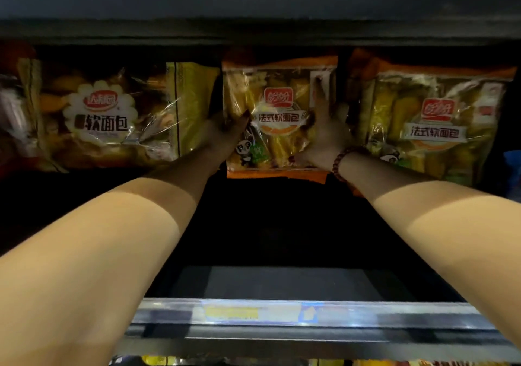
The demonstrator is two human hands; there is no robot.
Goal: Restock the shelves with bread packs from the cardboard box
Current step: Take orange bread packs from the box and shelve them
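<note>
Forearms [107,241] reach in; left hand [225,136] grips, right hand [324,131] presses flat on, an orange-edged clear bread pack [282,147].

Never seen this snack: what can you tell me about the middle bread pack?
The middle bread pack is a clear, crinkly plastic bag with orange edges, a red logo and a panda picture, yellow-wrapped rolls inside. It is upright, deep on the shelf. The left hand grips its left edge; the right hand lies flat against its right front.
</note>
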